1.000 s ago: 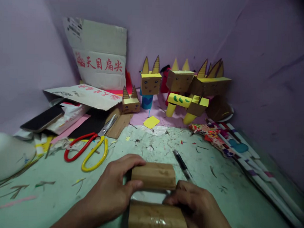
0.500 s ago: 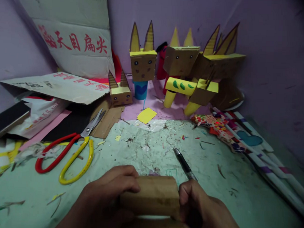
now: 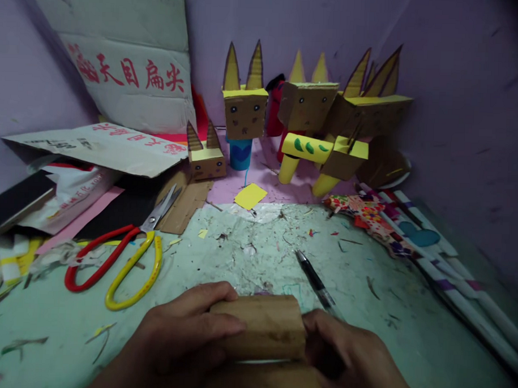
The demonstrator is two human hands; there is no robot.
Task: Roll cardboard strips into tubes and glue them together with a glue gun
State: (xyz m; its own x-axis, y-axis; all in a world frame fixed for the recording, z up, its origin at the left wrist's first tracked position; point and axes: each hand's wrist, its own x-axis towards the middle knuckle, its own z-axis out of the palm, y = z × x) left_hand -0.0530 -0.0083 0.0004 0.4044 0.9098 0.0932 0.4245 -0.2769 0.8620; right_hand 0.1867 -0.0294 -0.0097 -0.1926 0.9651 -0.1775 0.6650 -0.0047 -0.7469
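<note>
A brown cardboard tube [image 3: 260, 328] lies sideways just above the near edge of the view. My left hand [image 3: 186, 333] is wrapped over its left end, thumb and fingers closed on the cardboard. At the right end my right hand [image 3: 347, 350] has its fingers curled against the tube's rim; the fingertips are partly in shadow. Below it shows a second brown cardboard piece [image 3: 269, 381], also rounded, cut off by the bottom edge. A black pen [image 3: 315, 280] lies on the table just beyond my right hand.
Scissors [image 3: 149, 227] with red and yellow handles lie at left beside cardboard sheets [image 3: 99, 146]. Behind stand box-headed cardboard figures [image 3: 244, 117] and a yellow tube animal [image 3: 307, 148]. A yellow paper piece [image 3: 250, 196] lies mid-table. Decorated white sticks [image 3: 451, 274] lie at right.
My left fingers have shifted further right over the tube, and its right end has tilted slightly. My right hand stays at the rim. The view has moved a little.
</note>
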